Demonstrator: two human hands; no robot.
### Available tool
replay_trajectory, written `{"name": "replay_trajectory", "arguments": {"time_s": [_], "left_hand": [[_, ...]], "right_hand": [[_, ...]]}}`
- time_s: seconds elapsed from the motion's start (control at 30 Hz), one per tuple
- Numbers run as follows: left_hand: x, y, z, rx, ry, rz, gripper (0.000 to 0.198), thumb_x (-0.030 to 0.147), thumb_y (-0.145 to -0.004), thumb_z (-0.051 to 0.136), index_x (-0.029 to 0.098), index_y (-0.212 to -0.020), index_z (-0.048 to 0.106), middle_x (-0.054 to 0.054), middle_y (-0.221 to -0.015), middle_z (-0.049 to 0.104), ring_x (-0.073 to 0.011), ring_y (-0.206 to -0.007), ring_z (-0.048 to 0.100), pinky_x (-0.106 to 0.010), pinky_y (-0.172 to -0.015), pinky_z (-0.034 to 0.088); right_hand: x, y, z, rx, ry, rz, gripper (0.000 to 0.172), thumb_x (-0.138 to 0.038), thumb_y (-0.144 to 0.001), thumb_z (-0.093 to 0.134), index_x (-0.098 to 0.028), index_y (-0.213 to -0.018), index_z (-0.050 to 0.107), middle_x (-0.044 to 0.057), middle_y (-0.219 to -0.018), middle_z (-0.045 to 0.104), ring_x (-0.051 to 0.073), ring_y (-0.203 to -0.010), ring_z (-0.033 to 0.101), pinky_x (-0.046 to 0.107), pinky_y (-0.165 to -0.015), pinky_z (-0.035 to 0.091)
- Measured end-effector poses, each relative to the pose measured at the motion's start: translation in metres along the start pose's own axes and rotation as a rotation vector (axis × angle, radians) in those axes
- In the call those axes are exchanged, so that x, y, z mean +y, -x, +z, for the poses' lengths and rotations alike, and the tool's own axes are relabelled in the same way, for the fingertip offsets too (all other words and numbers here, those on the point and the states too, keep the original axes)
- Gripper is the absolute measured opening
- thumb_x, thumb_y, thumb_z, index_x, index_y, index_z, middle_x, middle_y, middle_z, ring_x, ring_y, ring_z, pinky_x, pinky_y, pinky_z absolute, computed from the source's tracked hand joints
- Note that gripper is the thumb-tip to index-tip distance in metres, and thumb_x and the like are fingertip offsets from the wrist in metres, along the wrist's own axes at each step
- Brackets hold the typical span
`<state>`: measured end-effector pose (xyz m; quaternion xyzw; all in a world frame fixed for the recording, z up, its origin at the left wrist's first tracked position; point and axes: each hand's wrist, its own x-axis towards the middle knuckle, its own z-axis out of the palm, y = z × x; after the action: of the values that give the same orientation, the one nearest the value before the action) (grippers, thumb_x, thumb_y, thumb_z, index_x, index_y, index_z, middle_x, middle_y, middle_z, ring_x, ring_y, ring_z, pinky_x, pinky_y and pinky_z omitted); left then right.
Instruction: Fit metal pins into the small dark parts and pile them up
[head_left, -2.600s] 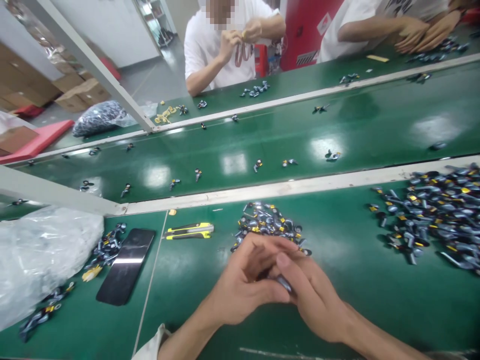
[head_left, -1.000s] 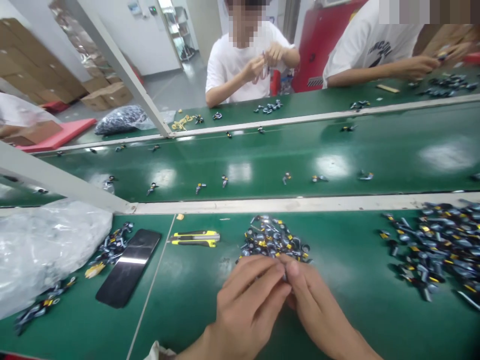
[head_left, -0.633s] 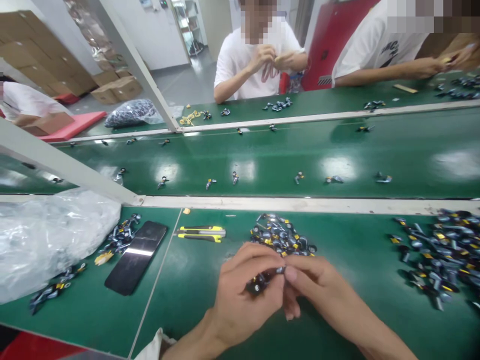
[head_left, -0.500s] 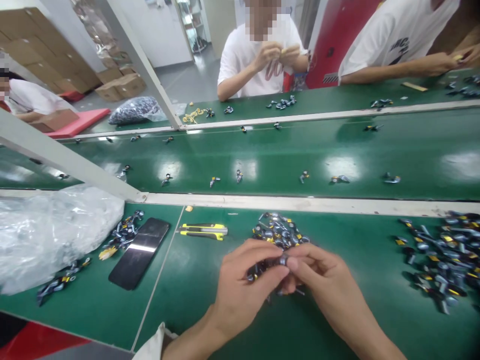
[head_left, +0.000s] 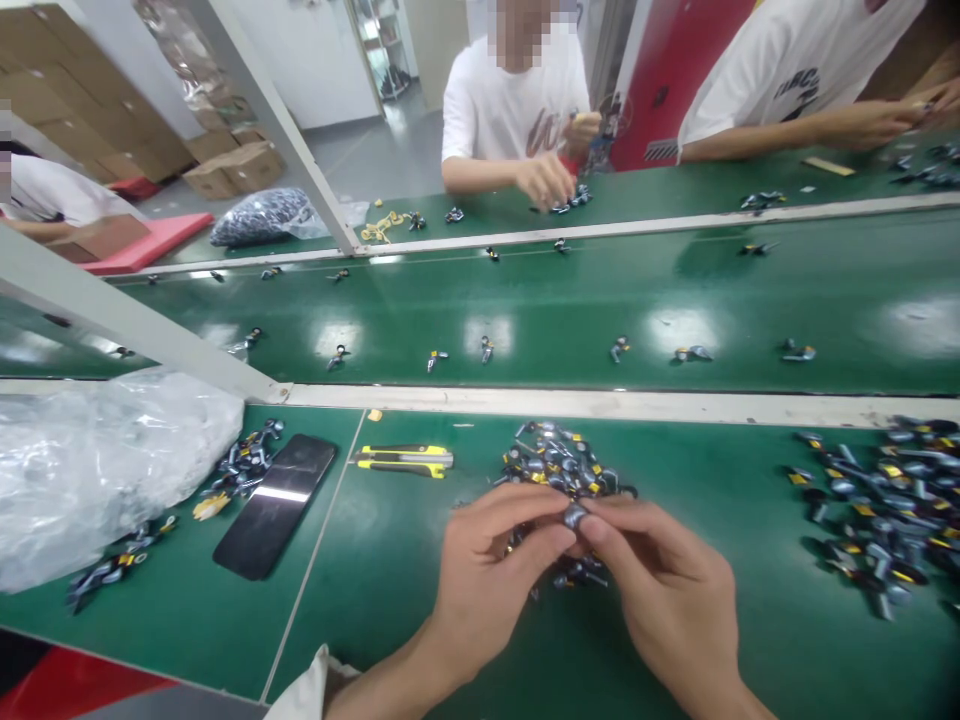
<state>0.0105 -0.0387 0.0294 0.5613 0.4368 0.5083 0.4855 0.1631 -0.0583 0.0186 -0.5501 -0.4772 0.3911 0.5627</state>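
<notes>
Across the belt, a co-worker's hand (head_left: 546,180) has dropped from chest height to the parts in front of them, and on my feed the wearer's two hands have opened out a little around the work. I count two hands at the desk (head_left: 420,640). The left hand (head_left: 495,575) and right hand (head_left: 671,580) meet at their tips, with the fingers (head_left: 551,525) of both closed in a pinch on one small metal part (head_left: 575,516), held just above the central pile of loose metal-and-black parts (head_left: 559,465). A few more parts (head_left: 579,573) lie beneath the hands. Three further clusters sit on the desk: a large pile at the right (head_left: 877,505), one beside the black phone (head_left: 274,507) and a smaller one at lower left (head_left: 105,575). I also see one yellow-and-black utility knife (head_left: 403,461) and one clear plastic bag (head_left: 97,480). Along the nearer row of the green conveyor belt (head_left: 562,300), I count about seven single parts, spaced well apart.
</notes>
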Motion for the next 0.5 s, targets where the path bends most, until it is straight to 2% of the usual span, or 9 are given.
{"name": "replay_trajectory", "arguments": {"time_s": [0.13, 0.2, 0.27, 0.37, 0.5], "left_hand": [[-0.0039, 0.0002, 0.0008, 0.017, 0.039, 0.037, 0.016, 0.015, -0.082, 0.080, 0.022, -0.096, 0.083, -0.007, -0.096, 0.080, -0.0192, -0.089, 0.076, -0.029, -0.082, 0.063], [-0.0045, 0.0009, 0.0007, 0.026, 0.027, 0.082, 0.014, 0.015, -0.081, 0.081, 0.021, -0.093, 0.082, -0.007, -0.094, 0.079, -0.0186, -0.085, 0.076, -0.029, -0.079, 0.064], [-0.0044, 0.0019, 0.0007, 0.037, -0.014, 0.124, 0.013, 0.014, -0.082, 0.080, 0.020, -0.093, 0.082, -0.007, -0.093, 0.079, -0.0171, -0.081, 0.076, -0.027, -0.075, 0.063], [-0.0043, 0.0033, 0.0013, 0.046, -0.073, 0.147, 0.017, 0.011, -0.084, 0.076, 0.021, -0.097, 0.081, -0.006, -0.097, 0.079, -0.0159, -0.085, 0.076, -0.025, -0.078, 0.062], [-0.0046, 0.0050, 0.0021, 0.000, -0.088, 0.109, 0.021, 0.011, -0.087, 0.073, 0.024, -0.103, 0.080, -0.004, -0.098, 0.080, -0.0148, -0.090, 0.075, -0.024, -0.084, 0.061]], "right_hand": [[-0.0020, -0.0015, -0.0002, -0.010, 0.034, -0.053, 0.007, -0.023, -0.085, 0.076, -0.025, -0.079, 0.077, 0.004, -0.078, 0.079, 0.020, -0.066, 0.074, 0.027, -0.060, 0.063], [-0.0031, -0.0037, 0.0000, -0.050, -0.021, 0.014, 0.008, -0.027, -0.085, 0.077, -0.024, -0.079, 0.076, 0.003, -0.074, 0.077, 0.019, -0.061, 0.072, 0.026, -0.056, 0.061], [-0.0033, -0.0055, 0.0006, -0.139, -0.126, 0.160, 0.017, -0.035, -0.087, 0.076, -0.021, -0.077, 0.072, 0.001, -0.063, 0.072, 0.016, -0.052, 0.067, 0.024, -0.051, 0.056], [-0.0027, -0.0050, 0.0020, -0.331, -0.266, 0.355, 0.039, -0.047, -0.095, 0.064, -0.020, -0.068, 0.061, -0.002, -0.050, 0.063, 0.012, -0.042, 0.059, 0.022, -0.045, 0.049], [-0.0033, -0.0005, 0.0015, -0.481, -0.272, 0.364, 0.056, -0.055, -0.103, 0.046, -0.020, -0.060, 0.052, -0.003, -0.045, 0.055, 0.012, -0.042, 0.052, 0.023, -0.048, 0.043]]}}
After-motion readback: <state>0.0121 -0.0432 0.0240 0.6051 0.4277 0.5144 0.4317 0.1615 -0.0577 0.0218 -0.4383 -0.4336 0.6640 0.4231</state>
